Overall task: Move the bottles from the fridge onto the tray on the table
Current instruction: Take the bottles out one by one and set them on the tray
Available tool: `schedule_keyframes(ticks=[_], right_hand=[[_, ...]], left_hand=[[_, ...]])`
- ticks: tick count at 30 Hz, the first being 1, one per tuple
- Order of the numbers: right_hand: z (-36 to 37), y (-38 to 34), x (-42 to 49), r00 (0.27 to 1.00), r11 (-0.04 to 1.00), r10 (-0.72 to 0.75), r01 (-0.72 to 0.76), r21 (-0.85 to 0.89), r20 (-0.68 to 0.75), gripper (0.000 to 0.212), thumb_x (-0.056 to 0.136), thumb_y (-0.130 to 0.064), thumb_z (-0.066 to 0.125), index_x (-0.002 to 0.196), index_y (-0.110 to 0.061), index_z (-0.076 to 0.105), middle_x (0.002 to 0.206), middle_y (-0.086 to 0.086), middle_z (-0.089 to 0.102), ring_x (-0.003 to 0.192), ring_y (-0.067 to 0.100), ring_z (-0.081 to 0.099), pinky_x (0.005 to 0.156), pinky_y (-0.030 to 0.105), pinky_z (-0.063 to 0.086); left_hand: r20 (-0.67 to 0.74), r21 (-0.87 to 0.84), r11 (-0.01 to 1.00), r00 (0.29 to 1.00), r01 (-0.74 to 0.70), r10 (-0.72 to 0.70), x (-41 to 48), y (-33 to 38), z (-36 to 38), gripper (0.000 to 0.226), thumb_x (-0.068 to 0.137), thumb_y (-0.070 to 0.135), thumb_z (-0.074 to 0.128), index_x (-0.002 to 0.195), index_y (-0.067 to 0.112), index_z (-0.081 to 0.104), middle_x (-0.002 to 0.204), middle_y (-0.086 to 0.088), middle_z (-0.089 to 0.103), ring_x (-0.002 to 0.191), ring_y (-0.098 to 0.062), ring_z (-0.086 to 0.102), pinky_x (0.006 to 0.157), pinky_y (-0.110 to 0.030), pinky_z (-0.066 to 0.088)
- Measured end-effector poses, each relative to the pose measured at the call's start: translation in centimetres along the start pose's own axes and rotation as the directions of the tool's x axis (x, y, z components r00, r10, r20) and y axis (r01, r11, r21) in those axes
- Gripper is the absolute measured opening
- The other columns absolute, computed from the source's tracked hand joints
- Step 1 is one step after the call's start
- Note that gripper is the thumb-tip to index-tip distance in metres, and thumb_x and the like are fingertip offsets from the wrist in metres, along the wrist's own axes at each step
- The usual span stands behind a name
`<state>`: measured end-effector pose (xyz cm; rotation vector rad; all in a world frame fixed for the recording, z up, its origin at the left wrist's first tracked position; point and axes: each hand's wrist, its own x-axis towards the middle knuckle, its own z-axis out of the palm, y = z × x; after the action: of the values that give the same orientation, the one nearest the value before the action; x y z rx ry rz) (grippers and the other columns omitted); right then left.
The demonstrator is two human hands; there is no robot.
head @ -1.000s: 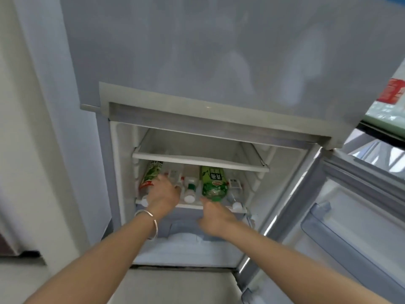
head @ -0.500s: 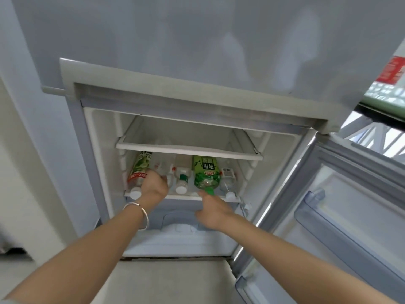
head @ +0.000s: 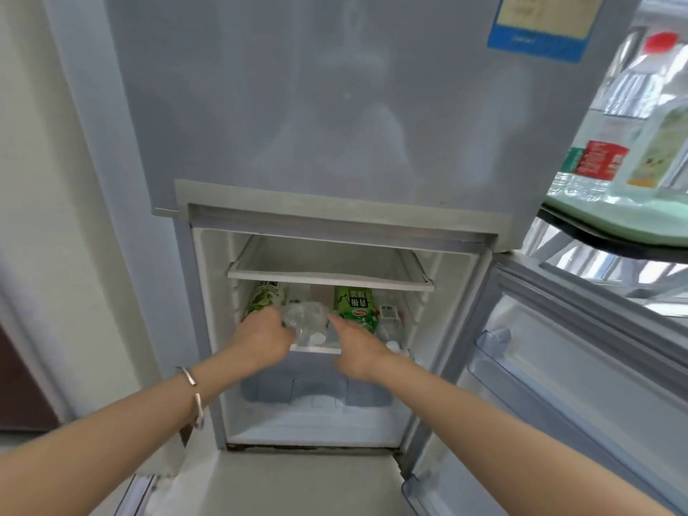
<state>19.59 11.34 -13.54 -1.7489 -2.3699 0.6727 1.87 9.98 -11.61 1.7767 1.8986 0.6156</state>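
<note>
The fridge's (head: 335, 225) lower compartment stands open. Several bottles lie on its middle shelf (head: 316, 350) with caps toward me. A green-labelled bottle (head: 262, 297) is at the left, a clear bottle (head: 307, 316) in the middle, a green bottle (head: 353, 305) right of it and a small clear bottle (head: 389, 324) at the far right. My left hand (head: 260, 338) is closed around the middle clear bottle. My right hand (head: 357, 348) is open, its fingers stretched between the clear bottle and the green bottle. A pale green tray (head: 633, 221) sits on the table at the upper right.
The fridge door (head: 558, 366) hangs open to the right with a door bin (head: 495, 340). An upper shelf (head: 327, 277) juts out just above the bottles. Two bottles stand on the tray: a large one with a red cap (head: 640, 80) and a red-labelled one (head: 599, 162). A wall is at the left.
My left hand has closed on the middle clear bottle. My right hand left the green bottle's cap and moved left beside the clear bottle. My view rose and the tray came into sight.
</note>
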Motion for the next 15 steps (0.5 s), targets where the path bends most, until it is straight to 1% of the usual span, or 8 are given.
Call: schedule_keyframes(ticks=[1,2,5,7,9,12,14,15], right_hand=[[-0.3,-0.3,-0.3,1.000,1.000,-0.005,0.005,-0.007,-0.001,0.094,0.083,-0.007,0.062,0.154,-0.025,0.004,0.158,0.016,0.021,0.143,0.032,0.028,0.112,0.037,0.035],[-0.4,-0.3,-0.4,1.000,1.000,-0.022,0.022,-0.018,-0.004,0.094,0.082,-0.007,0.064,0.154,-0.022,0.005,0.158,0.017,0.021,0.144,0.032,0.027,0.113,0.038,0.034],[-1.7,-0.8,-2.2,0.997,0.997,-0.073,0.072,-0.025,-0.011,0.089,0.080,-0.011,0.069,0.151,-0.011,0.015,0.146,0.017,0.038,0.132,0.036,0.043,0.107,0.044,0.041],[-3.4,-0.8,-3.8,0.996,0.996,-0.090,0.090,0.000,0.005,0.101,0.076,-0.017,0.077,0.151,-0.015,0.010,0.146,0.008,0.037,0.133,0.030,0.043,0.108,0.038,0.040],[-5.9,-1.2,-6.1,0.992,0.990,-0.104,0.097,0.098,0.069,0.105,0.075,-0.015,0.081,0.152,-0.018,0.010,0.151,0.003,0.032,0.139,0.022,0.035,0.110,0.025,0.032],[-9.8,-2.2,-10.7,0.971,0.958,-0.192,0.153,0.243,0.142,0.083,0.082,-0.007,0.074,0.147,-0.019,0.025,0.147,-0.002,0.039,0.135,0.011,0.037,0.100,0.009,0.028],[-11.8,-2.2,-13.1,0.968,0.907,-0.227,0.171,0.384,0.104,0.069,0.084,0.003,0.069,0.138,-0.022,0.034,0.136,-0.007,0.049,0.123,0.004,0.043,0.099,0.006,0.036],[-12.5,-2.0,-13.7,0.974,0.880,-0.217,0.165,0.444,0.068,0.062,0.083,0.007,0.068,0.131,-0.021,0.041,0.130,-0.006,0.056,0.118,0.005,0.048,0.097,0.009,0.042]], left_hand=[[-0.016,0.027,1.000,1.000,-0.016,0.017,-0.6,1.3,-0.8,0.024,0.088,0.024,0.053,0.070,0.009,0.055,0.066,-0.006,0.057,0.066,-0.027,0.057,0.056,-0.028,0.038],[-0.045,0.059,0.998,0.998,-0.037,0.040,-1.0,2.6,-1.5,0.023,0.086,0.028,0.053,0.073,0.009,0.057,0.068,-0.006,0.060,0.067,-0.027,0.059,0.056,-0.029,0.041],[-0.135,0.161,0.976,0.977,-0.145,0.167,-3.3,7.6,-4.0,0.022,0.084,0.034,0.052,0.087,0.013,0.055,0.080,-0.007,0.064,0.076,-0.029,0.063,0.061,-0.031,0.048],[-0.173,0.225,0.949,0.949,-0.221,0.262,-4.7,10.8,-5.3,0.021,0.082,0.038,0.052,0.089,0.018,0.051,0.081,-0.004,0.062,0.079,-0.028,0.061,0.064,-0.032,0.048],[-0.230,0.291,0.916,0.910,-0.275,0.346,-6.0,13.6,-6.3,0.026,0.079,0.043,0.053,0.092,0.021,0.054,0.080,0.001,0.062,0.077,-0.025,0.059,0.064,-0.032,0.047],[-0.318,0.322,0.872,0.826,-0.368,0.465,-7.8,17.4,-7.1,0.025,0.075,0.049,0.055,0.080,0.025,0.056,0.074,0.007,0.060,0.071,-0.020,0.055,0.060,-0.030,0.040],[-0.378,0.328,0.842,0.757,-0.429,0.533,-8.8,20.3,-7.4,0.027,0.074,0.051,0.057,0.075,0.024,0.055,0.070,0.006,0.059,0.068,-0.021,0.053,0.059,-0.029,0.035],[-0.411,0.324,0.830,0.723,-0.454,0.555,-9.2,21.6,-7.8,0.028,0.073,0.051,0.058,0.074,0.023,0.056,0.071,0.005,0.060,0.069,-0.022,0.054,0.059,-0.029,0.035]])
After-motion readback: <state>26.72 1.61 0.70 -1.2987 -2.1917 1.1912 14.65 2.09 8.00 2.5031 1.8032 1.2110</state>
